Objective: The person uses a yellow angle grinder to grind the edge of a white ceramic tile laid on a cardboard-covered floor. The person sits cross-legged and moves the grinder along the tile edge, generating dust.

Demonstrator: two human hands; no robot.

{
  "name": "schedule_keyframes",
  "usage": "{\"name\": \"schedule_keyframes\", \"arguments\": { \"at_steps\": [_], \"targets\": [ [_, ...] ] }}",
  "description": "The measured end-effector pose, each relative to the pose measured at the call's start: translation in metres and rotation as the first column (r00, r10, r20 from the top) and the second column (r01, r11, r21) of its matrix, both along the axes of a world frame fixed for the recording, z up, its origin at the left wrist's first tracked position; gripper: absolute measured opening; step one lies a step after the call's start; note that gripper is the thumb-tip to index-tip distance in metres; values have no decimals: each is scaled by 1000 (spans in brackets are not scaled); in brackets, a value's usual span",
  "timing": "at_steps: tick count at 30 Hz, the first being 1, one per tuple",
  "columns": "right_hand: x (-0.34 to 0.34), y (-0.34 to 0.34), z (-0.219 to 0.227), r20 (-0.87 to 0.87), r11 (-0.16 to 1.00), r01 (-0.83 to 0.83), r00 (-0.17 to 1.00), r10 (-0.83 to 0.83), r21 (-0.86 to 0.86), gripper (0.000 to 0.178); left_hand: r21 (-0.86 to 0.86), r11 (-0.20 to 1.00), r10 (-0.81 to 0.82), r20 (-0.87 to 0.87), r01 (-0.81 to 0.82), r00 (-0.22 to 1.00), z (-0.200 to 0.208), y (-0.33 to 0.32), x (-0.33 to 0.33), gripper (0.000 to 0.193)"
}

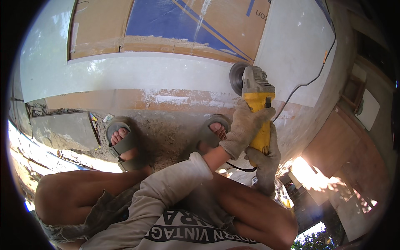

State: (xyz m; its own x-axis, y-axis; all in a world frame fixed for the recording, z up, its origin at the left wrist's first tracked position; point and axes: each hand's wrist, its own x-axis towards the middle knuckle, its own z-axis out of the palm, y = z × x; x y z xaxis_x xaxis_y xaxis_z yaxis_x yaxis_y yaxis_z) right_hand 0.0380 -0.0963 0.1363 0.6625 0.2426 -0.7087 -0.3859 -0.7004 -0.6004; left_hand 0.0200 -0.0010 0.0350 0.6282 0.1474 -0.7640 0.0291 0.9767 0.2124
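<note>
I hold a yellow and grey angle grinder (258,101) upright with both gloved hands. My left hand (242,128) wraps round its body just below the grey head, its forearm crossing over from the left. Lower down, my right hand (269,160) grips the rear of the housing, partly hidden behind it. The dark round disc (237,78) is over a white panel (150,71), close to the near right corner of its rectangular opening. Whether the disc touches the panel I cannot tell. Brown and blue cardboard (166,29) shows through the opening, dusted with white powder.
A black cord (310,82) runs over the panel's right side. My sandalled feet (121,135) stand on dusty ground at the panel's near edge, beside a grey slab (64,130). Brown boards (335,143) lean at the right.
</note>
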Motion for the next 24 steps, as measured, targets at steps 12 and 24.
{"name": "schedule_keyframes", "arguments": {
  "at_steps": [12, 24],
  "targets": [
    [-2, -1, 0, 4, 1000, 12, 1000, -12, 14, 94, 16, 998, -53, 12, 52, 999, 2, 3, -2, 34],
    [-5, -3, -1, 8, 1000, 15, 1000, -15, 21, 93, 11, 999, -33, -1, 33, 999, -4, -6, -4, 30]
  ]
}}
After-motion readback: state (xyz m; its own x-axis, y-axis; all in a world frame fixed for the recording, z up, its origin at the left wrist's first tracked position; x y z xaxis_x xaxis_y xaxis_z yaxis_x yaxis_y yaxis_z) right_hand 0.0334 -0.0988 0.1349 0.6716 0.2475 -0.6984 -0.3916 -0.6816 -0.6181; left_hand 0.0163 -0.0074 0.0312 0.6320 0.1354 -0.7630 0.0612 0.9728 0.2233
